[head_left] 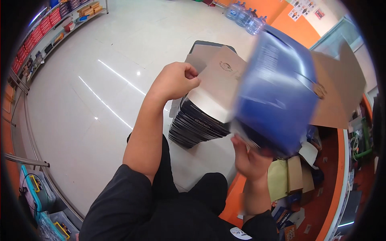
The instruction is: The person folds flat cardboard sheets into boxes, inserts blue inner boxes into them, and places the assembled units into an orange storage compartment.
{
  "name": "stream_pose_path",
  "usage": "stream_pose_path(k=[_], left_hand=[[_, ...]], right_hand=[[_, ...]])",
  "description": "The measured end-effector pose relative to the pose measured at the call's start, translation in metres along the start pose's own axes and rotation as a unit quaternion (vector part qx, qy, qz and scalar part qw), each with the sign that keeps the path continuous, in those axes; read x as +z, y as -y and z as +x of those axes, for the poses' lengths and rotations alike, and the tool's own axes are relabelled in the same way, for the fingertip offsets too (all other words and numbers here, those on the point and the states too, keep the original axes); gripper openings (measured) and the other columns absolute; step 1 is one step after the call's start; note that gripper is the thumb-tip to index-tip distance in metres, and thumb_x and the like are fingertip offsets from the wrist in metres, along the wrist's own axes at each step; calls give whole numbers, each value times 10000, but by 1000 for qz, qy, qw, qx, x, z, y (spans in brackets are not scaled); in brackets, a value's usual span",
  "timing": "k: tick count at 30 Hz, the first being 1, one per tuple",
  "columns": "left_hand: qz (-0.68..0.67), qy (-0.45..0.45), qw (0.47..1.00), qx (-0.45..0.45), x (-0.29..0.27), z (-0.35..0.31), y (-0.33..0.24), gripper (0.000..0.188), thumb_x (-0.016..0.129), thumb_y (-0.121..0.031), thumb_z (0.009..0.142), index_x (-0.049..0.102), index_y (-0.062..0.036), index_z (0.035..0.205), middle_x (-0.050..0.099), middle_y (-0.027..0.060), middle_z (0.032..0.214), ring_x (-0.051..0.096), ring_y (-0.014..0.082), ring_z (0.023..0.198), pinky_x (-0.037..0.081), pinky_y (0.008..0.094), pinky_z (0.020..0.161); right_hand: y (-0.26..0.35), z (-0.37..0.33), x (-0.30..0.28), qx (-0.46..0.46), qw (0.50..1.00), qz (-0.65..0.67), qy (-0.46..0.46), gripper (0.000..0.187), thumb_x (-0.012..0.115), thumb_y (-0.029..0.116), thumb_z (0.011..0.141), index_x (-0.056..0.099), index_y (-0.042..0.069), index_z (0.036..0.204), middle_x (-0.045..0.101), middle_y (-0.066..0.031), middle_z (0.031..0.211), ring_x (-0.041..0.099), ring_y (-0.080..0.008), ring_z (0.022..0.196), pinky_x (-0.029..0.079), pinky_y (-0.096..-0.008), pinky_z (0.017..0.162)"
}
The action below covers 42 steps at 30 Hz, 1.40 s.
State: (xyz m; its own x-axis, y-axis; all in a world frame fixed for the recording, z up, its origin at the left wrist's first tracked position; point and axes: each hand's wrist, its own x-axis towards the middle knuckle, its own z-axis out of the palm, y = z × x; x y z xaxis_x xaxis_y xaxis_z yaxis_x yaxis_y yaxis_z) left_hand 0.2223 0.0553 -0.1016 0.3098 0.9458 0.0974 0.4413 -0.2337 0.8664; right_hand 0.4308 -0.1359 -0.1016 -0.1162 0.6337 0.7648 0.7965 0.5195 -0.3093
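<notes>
Blue carton (277,88) appears mid-handling, clamped in right grip (254,160); left grip (175,80) closure unclear; next move likely requires steady support.

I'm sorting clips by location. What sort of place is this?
Perhaps a packing area or stockroom: rows of shelved red packages, a stack of dark-edged cardboard pieces, and loose packaging at right.
</notes>
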Motion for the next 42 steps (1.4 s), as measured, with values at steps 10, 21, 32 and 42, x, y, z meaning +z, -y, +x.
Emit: stream_pose_path(k=[10, 21, 32, 42], left_hand=[[-183, 77, 979, -37, -14, -2, 10, 337, 684, -75, 820, 704, 66, 1126, 736, 135, 1019, 699, 181, 825, 570, 304, 798], [-143, 67, 987, -30, -8, 2, 5, 335, 704, -111, 838, 704, 68, 1121, 738, 141, 966, 715, 180, 787, 577, 293, 744], [-148, 100, 983, -32, -15, 1, 12, 361, 731, -144, 827, 703, 46, 1133, 742, 148, 968, 723, 177, 764, 583, 291, 739], [-27, 40, 998, 47, -3, 4, 12, 387, 724, -137, 740, 704, 41, 1083, 744, 184, 1007, 726, 276, 947, 557, 338, 889]], right_hand=[[-27, 31, 6, 28, 972, -90, 217, 422, 645, -6, 847, 631, 57, 1264, 706, -149, 859, 672, -344, 775, 531, -426, 693], [16, 88, 29, -27, 946, -70, 315, 635, 666, 81, 905, 428, 140, 1490, 655, -209, 1140, 647, -385, 1012, 509, -444, 846], [15, 106, 49, 57, 887, -149, 434, 466, 635, 16, 900, 517, 93, 1344, 689, -237, 1018, 662, -433, 920, 520, -464, 756], [-8, 141, 51, -71, 951, -125, 272, 393, 653, -47, 833, 688, 91, 1199, 656, -175, 1182, 661, -332, 1011, 518, -419, 870]])
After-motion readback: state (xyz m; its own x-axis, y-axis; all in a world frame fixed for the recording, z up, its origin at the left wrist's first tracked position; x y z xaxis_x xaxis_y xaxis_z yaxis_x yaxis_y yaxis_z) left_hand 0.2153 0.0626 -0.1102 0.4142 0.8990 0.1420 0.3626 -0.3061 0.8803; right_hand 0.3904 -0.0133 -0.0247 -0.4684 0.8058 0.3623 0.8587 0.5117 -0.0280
